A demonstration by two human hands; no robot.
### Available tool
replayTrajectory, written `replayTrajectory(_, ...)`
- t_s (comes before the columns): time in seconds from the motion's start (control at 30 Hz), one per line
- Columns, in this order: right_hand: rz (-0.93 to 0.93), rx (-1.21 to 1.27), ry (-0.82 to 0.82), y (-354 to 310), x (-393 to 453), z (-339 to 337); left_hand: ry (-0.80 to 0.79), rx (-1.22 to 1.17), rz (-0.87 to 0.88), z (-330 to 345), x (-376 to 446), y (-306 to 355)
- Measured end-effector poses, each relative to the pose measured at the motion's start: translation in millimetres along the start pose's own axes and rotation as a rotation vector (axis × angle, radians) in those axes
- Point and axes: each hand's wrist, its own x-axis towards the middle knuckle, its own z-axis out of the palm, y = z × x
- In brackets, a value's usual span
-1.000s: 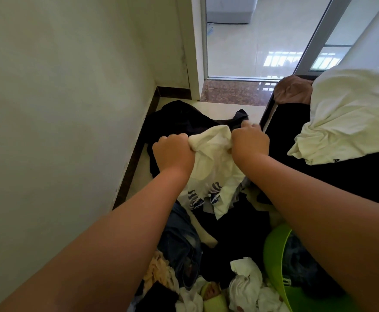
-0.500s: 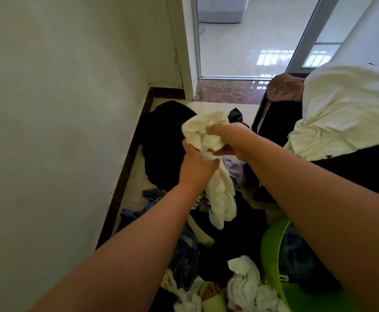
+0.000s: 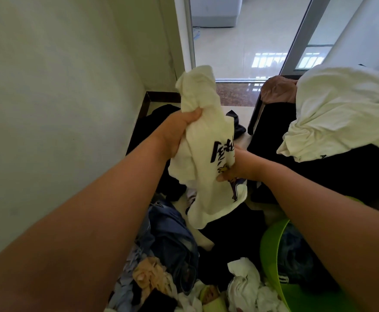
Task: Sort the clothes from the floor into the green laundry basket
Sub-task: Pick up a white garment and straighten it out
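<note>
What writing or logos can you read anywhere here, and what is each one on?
Black brush-style characters on the cream T-shirt held in both hands: partly folded over, not readable.
"A": a lone dark letter at the hem of the white garment draped on the right; the rest is hidden.
White stripes on dark fabric inside the green laundry basket: no letters legible.

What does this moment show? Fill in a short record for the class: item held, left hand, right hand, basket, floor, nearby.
Item held: cream T-shirt with black lettering, bunched, lifted above the pile
Left hand: grips the shirt's upper part
Right hand: pinches the shirt lower down, by the print
Basket: green laundry basket at lower right, dark clothing already inside
Floor: blue jeans, black and white garments still piled
Nearby: white garment draped over dark furniture on the right
</note>
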Motion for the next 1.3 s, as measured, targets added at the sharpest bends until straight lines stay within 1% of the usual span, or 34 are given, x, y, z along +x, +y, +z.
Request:
replayTrajectory(0.07,-0.019,0.089,-0.028,0,-2,8,-0.055,-0.047,-0.019,5,-4,13)
replayTrajectory(0.13,0.011,0.308,-0.024,-1,-4,13,-0.069,-0.111,0.015,11,-8,23)
replayTrajectory(0.2,0.039,0.588,-0.033,-3,-11,16,0.030,-0.185,0.064,13,-4,27)
replayTrajectory(0.27,0.087,0.699,0.014,-1,-15,19,0.154,-0.243,0.027,7,10,28)
replayTrajectory(0.3,0.123,0.726,0.059,2,-17,21,0.241,-0.192,-0.021,2,19,25)
replayTrajectory(0.33,0.151,0.731,0.107,4,-18,21,0.349,-0.038,-0.075,-4,26,21)
replayTrajectory(0.37,0.170,0.710,0.143,5,-17,20,0.471,0.215,-0.122,-10,30,13)
replayTrajectory(0.4,0.180,0.675,0.165,6,-15,19,0.613,0.516,-0.115,-15,33,5)
replayTrajectory(0.43,0.183,0.635,0.176,6,-13,19,0.684,0.782,0.028,-18,33,-4)
replayTrajectory(0.47,0.180,0.603,0.170,3,-13,19,0.612,0.964,0.220,-18,30,-13)
replayTrajectory(0.5,0.185,0.579,0.172,-2,-12,19,0.413,1.072,0.365,-16,26,-22)
replayTrajectory(0.53,0.183,0.558,0.166,-6,-11,18,0.173,1.155,0.411,-12,21,-32)
replayTrajectory(0.57,0.164,0.533,0.163,-10,-11,18,-0.037,1.266,0.356,-6,16,-43)
replayTrajectory(0.6,0.157,0.504,0.152,-13,-10,19,-0.175,1.417,0.268,0,12,-56)
replayTrajectory(0.63,0.167,0.479,0.142,-12,-9,20,-0.244,1.530,0.212,6,9,-69)
replayTrajectory(0.67,0.181,0.486,0.118,-7,-7,20,-0.255,1.579,0.185,12,7,-79)
replayTrajectory(0.7,0.185,0.518,0.094,-3,-8,18,-0.230,1.565,0.183,16,7,-87)
replayTrajectory(0.77,0.187,0.636,0.038,5,-18,13,-0.117,1.500,0.234,23,9,-99)
replayTrajectory(0.83,0.193,0.714,0.020,13,-27,7,-0.010,1.513,0.285,30,15,-100)
replayTrajectory(0.87,0.187,0.724,0.070,19,-31,4,0.034,1.549,0.306,34,21,-100)
replayTrajectory(0.9,0.194,0.717,0.159,24,-34,0,0.073,1.570,0.311,39,23,-99)
replayTrajectory(0.93,0.227,0.710,0.264,30,-36,-3,0.108,1.553,0.283,40,26,-98)
replayTrajectory(0.97,0.300,0.688,0.344,37,-41,-6,0.135,1.493,0.228,42,28,-98)
replayTrajectory(1.0,0.399,0.662,0.358,44,-47,-8,0.163,1.373,0.164,43,29,-97)
replayTrajectory(1.07,0.567,0.689,0.254,59,-57,-5,0.212,1.023,0.038,48,29,-91)
replayTrajectory(1.1,0.616,0.758,0.222,68,-64,-3,0.210,0.835,-0.025,58,27,-88)
replayTrajectory(1.13,0.635,0.842,0.205,71,-65,2,0.200,0.651,-0.090,63,23,-84)
replayTrajectory(1.2,0.642,1.029,0.184,84,-71,6,0.114,0.344,-0.217,88,17,-79)
replayTrajectory(1.27,0.625,1.225,0.144,95,-78,3,0.010,0.182,-0.338,114,14,-74)
replayTrajectory(1.3,0.604,1.308,0.152,101,-84,0,-0.035,0.127,-0.362,128,13,-72)
